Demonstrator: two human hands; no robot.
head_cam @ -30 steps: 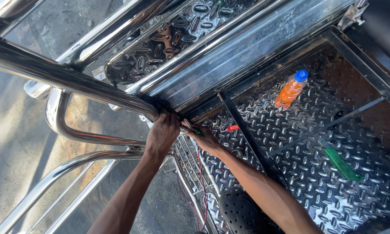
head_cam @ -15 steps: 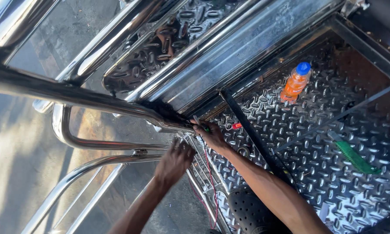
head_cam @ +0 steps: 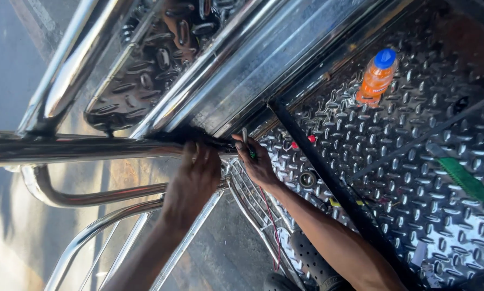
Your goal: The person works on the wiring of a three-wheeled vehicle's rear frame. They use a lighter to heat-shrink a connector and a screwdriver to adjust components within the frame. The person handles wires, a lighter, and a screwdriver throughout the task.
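At the chrome rail (head_cam: 91,150), left hand (head_cam: 196,175) grips its underside; right hand (head_cam: 258,161) beside it pinches a green-handled tool (head_cam: 247,144).

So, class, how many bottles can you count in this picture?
1. An orange bottle with a blue cap lies on the ridged metal floor at upper right, well away from both hands. Others may be hidden outside the view.

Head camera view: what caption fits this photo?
Two hands, left hand and right hand, at a chrome rail beside checker-plate flooring.
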